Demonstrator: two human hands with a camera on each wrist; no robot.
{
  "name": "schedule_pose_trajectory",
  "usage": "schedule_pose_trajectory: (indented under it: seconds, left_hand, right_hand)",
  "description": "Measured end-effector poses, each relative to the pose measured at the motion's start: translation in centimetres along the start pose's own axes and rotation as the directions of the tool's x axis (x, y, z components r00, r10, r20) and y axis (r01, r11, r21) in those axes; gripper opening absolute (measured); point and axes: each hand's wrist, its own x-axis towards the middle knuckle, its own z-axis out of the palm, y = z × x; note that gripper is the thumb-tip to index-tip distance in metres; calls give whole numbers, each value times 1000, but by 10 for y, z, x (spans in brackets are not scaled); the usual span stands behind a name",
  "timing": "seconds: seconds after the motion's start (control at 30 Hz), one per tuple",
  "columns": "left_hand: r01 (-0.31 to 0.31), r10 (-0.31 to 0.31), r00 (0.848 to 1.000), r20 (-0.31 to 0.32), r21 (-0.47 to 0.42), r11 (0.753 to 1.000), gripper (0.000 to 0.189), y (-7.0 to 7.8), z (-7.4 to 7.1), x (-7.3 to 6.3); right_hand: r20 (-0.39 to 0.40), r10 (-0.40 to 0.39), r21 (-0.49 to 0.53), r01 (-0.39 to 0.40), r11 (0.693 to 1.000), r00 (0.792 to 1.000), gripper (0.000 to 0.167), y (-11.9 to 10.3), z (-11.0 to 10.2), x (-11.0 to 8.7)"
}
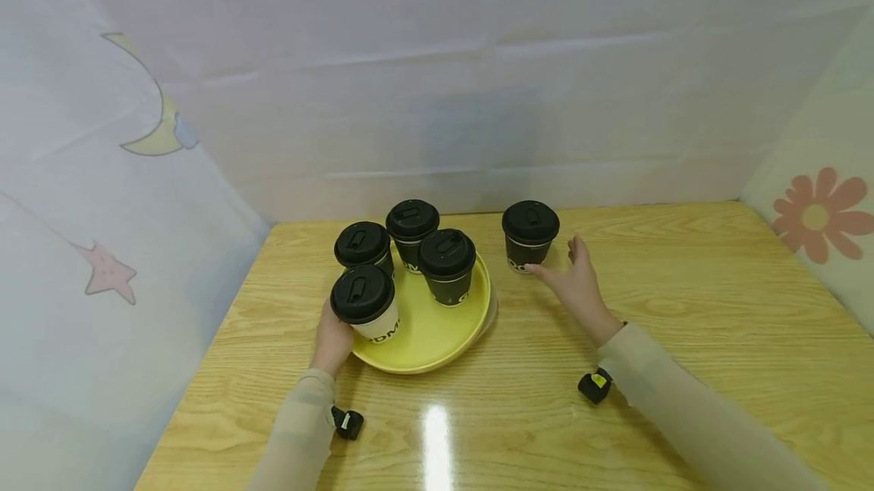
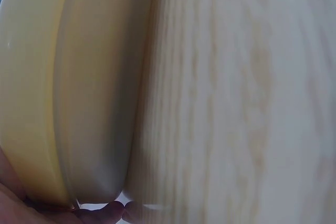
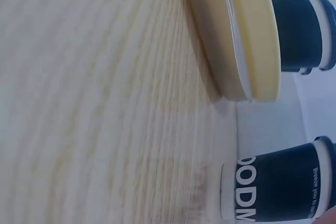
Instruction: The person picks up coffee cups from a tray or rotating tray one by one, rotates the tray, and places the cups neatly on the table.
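My right hand (image 1: 580, 294) is at the lone cup (image 1: 530, 239), with thumb and fingers spread apart: the thumb overlaps the cup's lower front, the fingers stand up just off its right side. I cannot tell whether the thumb touches it. That cup is upright on the table (image 1: 683, 324), to the right of the tray (image 1: 423, 339) and apart from it. It is dark with a black lid, and my right wrist view shows white lettering round its lower part.

My left hand (image 1: 333, 339) is at the tray's left edge, behind the white cup (image 1: 375, 322). From my left wrist the fingers lie along the tray's side, a fingertip low by the paler base (image 2: 94, 103); I cannot tell whether they are clamped on it.

The tray is round and yellow and bears four upright, black-lidded cups. The white cup is at the front left; behind it are the left dark cup (image 1: 363, 243), the back dark cup (image 1: 413, 219) and the right dark cup (image 1: 447, 256).

I wear pale sleeves (image 1: 297, 423). Cloth (image 1: 382, 96) hangs round the table, printed with a moon (image 1: 167, 123) and a star (image 1: 111, 272) on the left, a flower (image 1: 814, 216) on the right.
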Motion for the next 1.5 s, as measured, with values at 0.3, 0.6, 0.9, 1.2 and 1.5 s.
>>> schedule_pose_trajectory:
  seconds: [0.3, 0.6, 0.9, 1.2, 1.5]
  left_hand:
    - [-3, 3, 1000, -4, 20, 1000, 30, 0, 0, 0]
    - [25, -25, 1000, 6, 54, 998, 33, -1, -1, 0]
    - [26, -27, 999, 18, 84, 996, 34, 0, -2, -1]
    - [45, -51, 998, 40, 137, 990, 36, 2, -4, -2]
    - [65, -73, 996, 44, 168, 984, 38, 6, -6, -2]
  right_hand:
    - [-40, -89, 72, 91, 993, 995, 95, -9, 2, -18]
    - [34, -142, 108, 138, 984, 989, 84, -11, 9, -23]
    - [87, -202, 179, 184, 967, 976, 79, -11, 20, -24]
    - [129, -215, 204, 187, 961, 968, 78, -10, 29, -24]
    - [146, -211, 210, 179, 961, 966, 80, -13, 36, -24]
